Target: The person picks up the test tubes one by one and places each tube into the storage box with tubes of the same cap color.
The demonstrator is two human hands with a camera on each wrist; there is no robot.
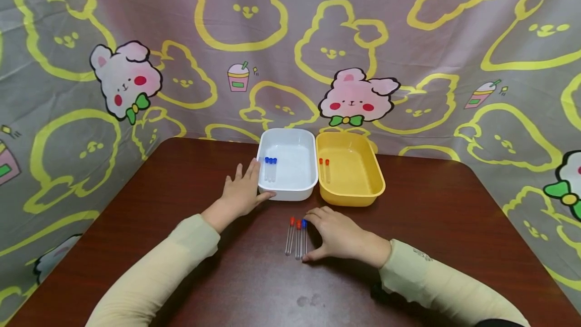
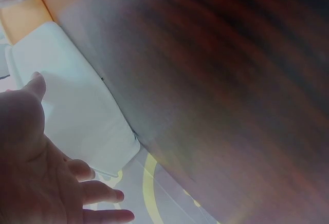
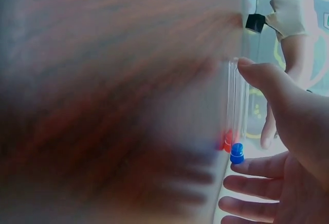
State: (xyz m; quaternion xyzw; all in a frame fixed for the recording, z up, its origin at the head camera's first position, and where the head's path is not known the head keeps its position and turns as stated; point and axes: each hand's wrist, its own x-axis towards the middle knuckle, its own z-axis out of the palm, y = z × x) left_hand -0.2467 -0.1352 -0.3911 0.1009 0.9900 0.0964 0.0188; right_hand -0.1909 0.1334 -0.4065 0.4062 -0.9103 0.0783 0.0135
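Observation:
Two red-capped test tubes [image 1: 290, 236] and one blue-capped test tube [image 1: 305, 238] lie side by side on the table, caps pointing away from me. My right hand [image 1: 338, 233] spans the blue-capped tube lengthwise, pinching it with the thumb at its bottom end and the index finger at the blue cap [image 3: 237, 153]. The other right fingers are extended. Against the left side of a white tray [image 1: 290, 195] rests my left hand [image 1: 240, 191], fingers spread, thumb along the front wall. Several blue-capped tubes [image 1: 270, 168] lie inside the white tray.
A yellow tray [image 1: 351, 198] stands right beside the white one and holds two red-capped tubes [image 1: 327, 170]. Behind both trays hangs a patterned curtain [image 1: 281, 39], close to the table's back edge. The brown tabletop [image 1: 227, 276] extends in front.

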